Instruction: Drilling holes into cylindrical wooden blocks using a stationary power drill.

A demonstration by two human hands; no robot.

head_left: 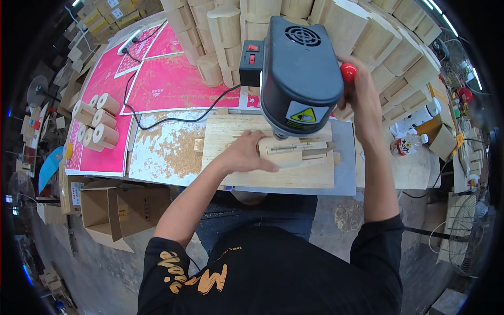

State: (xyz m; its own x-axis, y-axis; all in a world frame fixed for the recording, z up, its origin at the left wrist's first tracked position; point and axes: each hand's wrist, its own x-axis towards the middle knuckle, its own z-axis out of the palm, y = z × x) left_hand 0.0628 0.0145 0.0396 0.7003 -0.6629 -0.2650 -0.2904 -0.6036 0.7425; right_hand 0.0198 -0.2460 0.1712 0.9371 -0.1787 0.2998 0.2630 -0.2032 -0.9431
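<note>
A dark bench drill press (299,68) stands over a plywood base board (231,168). My left hand (245,153) lies flat on a rounded pale wooden block (286,155) and presses it into a wooden jig beneath the drill head. My right hand (357,92) is raised beside the machine, closed around the feed lever with the red ball knob (348,71). The drill bit itself is hidden behind the machine's head.
Stacks of pale wooden blocks (231,31) fill the back of the bench. Several wooden cylinders (97,123) lie on pink sheets (173,84) at left, with a black cable and sawdust. Open cardboard boxes (113,210) sit on the floor; a bottle (405,144) stands right.
</note>
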